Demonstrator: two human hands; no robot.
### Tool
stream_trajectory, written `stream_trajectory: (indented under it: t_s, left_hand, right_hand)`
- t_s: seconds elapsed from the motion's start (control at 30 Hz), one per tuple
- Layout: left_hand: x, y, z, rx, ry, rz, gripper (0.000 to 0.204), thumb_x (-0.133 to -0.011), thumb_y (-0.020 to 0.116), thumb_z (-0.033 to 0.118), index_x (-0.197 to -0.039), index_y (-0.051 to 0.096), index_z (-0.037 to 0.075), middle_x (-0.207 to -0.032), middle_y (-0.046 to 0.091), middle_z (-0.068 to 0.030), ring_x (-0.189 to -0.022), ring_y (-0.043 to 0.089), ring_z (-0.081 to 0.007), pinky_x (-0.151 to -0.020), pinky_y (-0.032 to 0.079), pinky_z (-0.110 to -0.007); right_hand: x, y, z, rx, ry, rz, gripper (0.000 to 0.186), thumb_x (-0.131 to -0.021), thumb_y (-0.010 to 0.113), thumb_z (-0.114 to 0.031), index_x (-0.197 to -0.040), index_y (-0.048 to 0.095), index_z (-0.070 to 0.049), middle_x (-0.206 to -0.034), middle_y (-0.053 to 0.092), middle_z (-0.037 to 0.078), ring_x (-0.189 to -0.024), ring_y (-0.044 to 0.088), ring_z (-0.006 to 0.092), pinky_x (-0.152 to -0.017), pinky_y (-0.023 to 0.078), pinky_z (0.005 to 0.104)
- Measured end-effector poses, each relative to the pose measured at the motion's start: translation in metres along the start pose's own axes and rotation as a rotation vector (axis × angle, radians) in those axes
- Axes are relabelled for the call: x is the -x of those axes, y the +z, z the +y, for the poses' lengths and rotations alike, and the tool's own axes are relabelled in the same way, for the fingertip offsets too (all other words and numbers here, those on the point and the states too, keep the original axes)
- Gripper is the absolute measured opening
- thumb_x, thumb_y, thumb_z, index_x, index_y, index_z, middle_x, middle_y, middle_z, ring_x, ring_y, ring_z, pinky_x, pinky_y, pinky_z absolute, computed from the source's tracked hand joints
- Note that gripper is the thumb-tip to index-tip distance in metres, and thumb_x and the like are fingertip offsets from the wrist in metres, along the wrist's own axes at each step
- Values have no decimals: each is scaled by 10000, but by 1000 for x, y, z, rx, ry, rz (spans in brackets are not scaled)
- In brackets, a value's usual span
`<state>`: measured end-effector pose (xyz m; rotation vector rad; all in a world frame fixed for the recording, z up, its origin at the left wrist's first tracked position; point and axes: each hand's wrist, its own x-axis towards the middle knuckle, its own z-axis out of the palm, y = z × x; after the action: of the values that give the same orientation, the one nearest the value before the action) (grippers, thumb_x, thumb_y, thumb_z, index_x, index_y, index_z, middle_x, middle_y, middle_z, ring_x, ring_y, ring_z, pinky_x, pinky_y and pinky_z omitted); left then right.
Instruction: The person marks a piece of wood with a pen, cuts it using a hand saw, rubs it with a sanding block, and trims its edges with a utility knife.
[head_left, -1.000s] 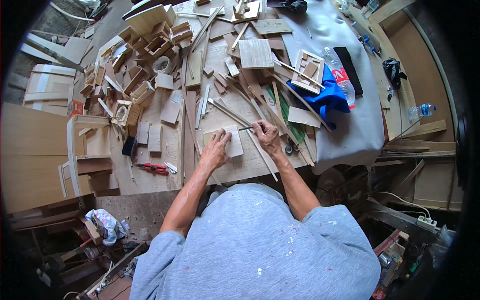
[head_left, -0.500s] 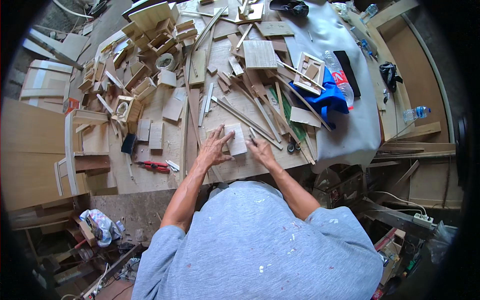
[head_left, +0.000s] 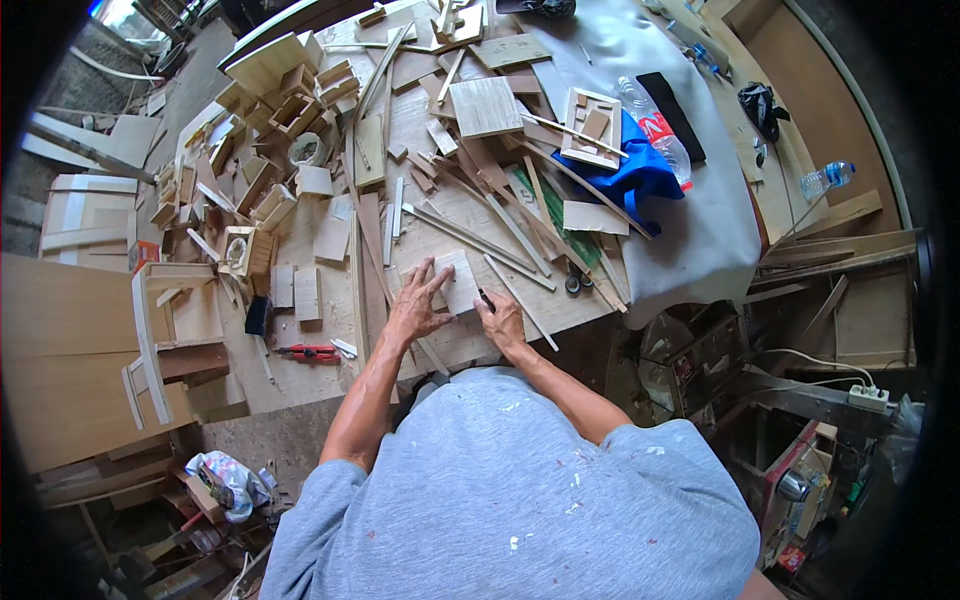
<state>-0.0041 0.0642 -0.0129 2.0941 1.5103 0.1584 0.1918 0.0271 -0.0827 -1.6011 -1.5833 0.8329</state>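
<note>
A small pale wooden block (head_left: 460, 284) lies flat near the front edge of the workbench. My left hand (head_left: 418, 305) rests on its left part, open, with fingers spread and pressing down. At its right edge my right hand (head_left: 503, 322) is closed round a dark pen (head_left: 487, 299), its upper end pointing up and left; the fingers hide its lower part. Just right of that hand, a thin white wooden strip (head_left: 523, 305) lies slantwise toward the bench edge.
Long wooden strips (head_left: 480, 243) and a square board (head_left: 486, 107) lie beyond my hands. Small wooden boxes (head_left: 296, 115) crowd the far left. Red pliers-like tool (head_left: 308, 353) and dark brush (head_left: 257, 316) lie left. A plastic bottle (head_left: 655, 130) rests by blue cloth (head_left: 640, 170) on the right.
My right hand has moved left and slightly down, up to the block's right edge, uncovering the thin white strip. My left hand stays on the block. The whole view has shifted a little.
</note>
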Motion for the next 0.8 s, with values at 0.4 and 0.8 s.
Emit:
stream_trajectory:
  t_s: [0.4,0.8]
  left_hand:
    - [-1,-3,3,-14,-25,-22,963,-606,867,278,-1454,412,243,-1533,265,-191,-1362,325,-418,-1119,344,-459]
    - [1,-3,4,-69,-24,-17,940,-613,854,315,-1444,417,269,-1533,280,-172,-1345,353,-408,-1101,367,-452]
  right_hand:
    - [0,-14,-16,-130,44,-59,289,-858,634,-261,-830,611,25,-728,599,195,-670,570,305,-647,445,404]
    - [-1,-21,-16,-88,70,-73,300,-894,602,-267,-837,625,26,-694,605,156,-642,567,253,-634,449,380]
